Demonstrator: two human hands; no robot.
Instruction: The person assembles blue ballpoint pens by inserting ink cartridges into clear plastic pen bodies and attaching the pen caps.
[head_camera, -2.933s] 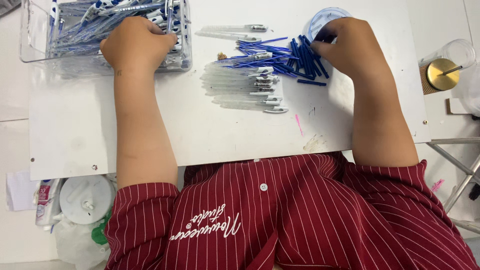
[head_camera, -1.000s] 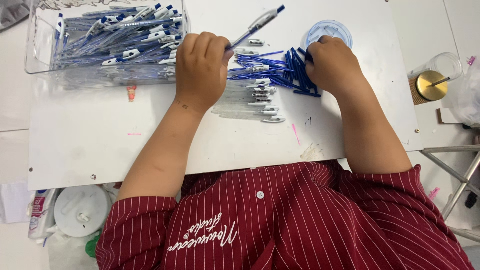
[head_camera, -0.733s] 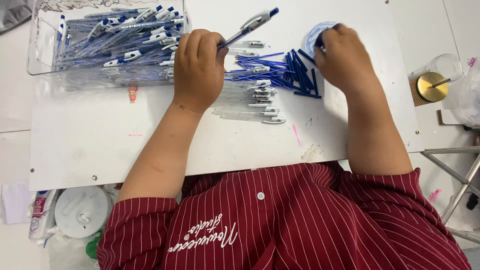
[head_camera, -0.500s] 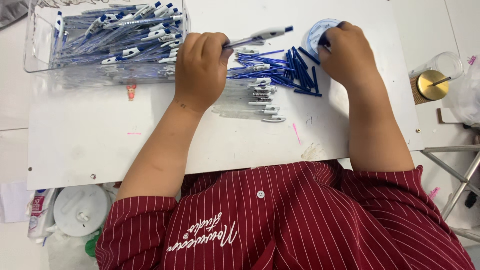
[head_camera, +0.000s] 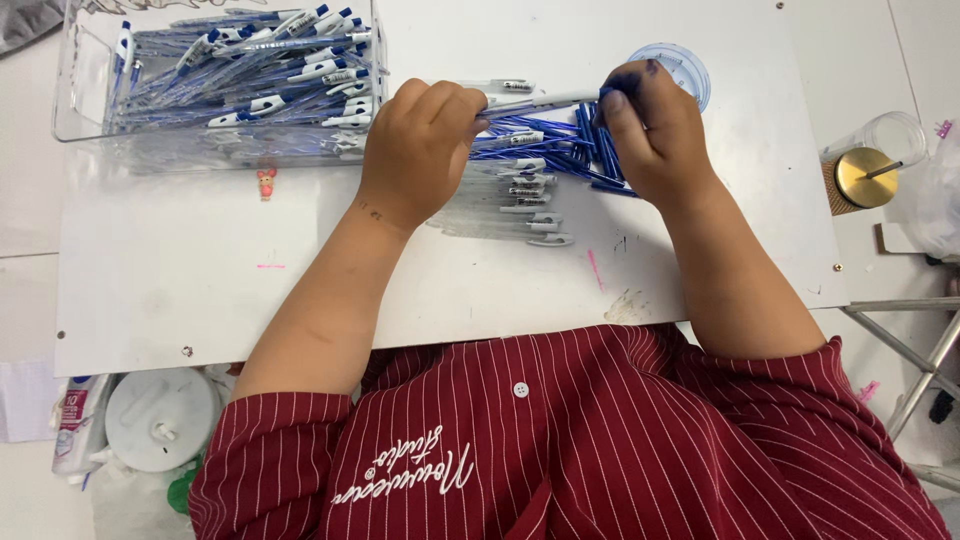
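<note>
Head view: we are looking down on a white worktop (head_camera: 200, 300) where a person in a dark red striped shirt is working with pens.
Left hand (head_camera: 418, 150): we are seeing its grip curling tight around one end of a clear pen barrel (head_camera: 540, 99).
Right hand (head_camera: 655, 130): its fingertips are pinching the other end of that barrel, where a blue part is showing.
Pen barrel: it is lying level between the two hands, just above the worktop.
Blue refills (head_camera: 560, 150): they are lying in a loose heap under the hands.
Clear barrels (head_camera: 510, 205): they are lying in a row just in front of the refills.
Clear bin (head_camera: 90, 135): it is holding finished pens at the far left.
Round lid (head_camera: 685, 65): it is sitting behind the right hand.
</note>
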